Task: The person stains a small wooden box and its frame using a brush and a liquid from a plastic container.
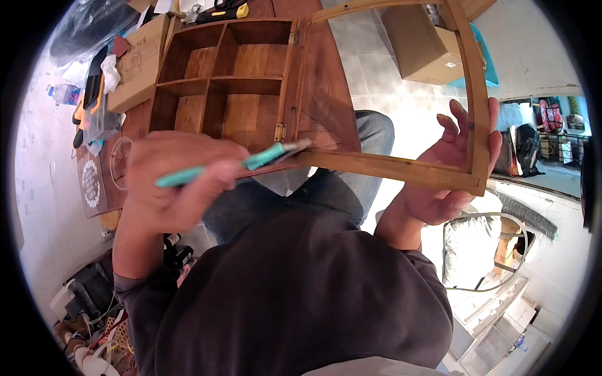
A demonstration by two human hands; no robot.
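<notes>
My left hand (182, 175) is closed around a slim teal-handled brush (260, 158), blurred by motion. The brush's pale tip lies over the near rail of an open wooden frame door (389, 166), close to its hinged side. My right hand (433, 169) grips the door's near right corner, with some fingers showing through the opening and others past the outer edge. To the left, a brown wooden box (204, 81) with several compartments lies on its back, joined to the door by brass hinges (280, 131). My left hand hides its near left part.
A reddish-brown wooden table (323, 94) carries the box. Beside the box are a cardboard box (141, 66), a plastic bottle (63, 94) and a yellow-and-black tool (226, 14). Another carton (420, 47) stands beyond the door opening. My knees (373, 135) are under the door.
</notes>
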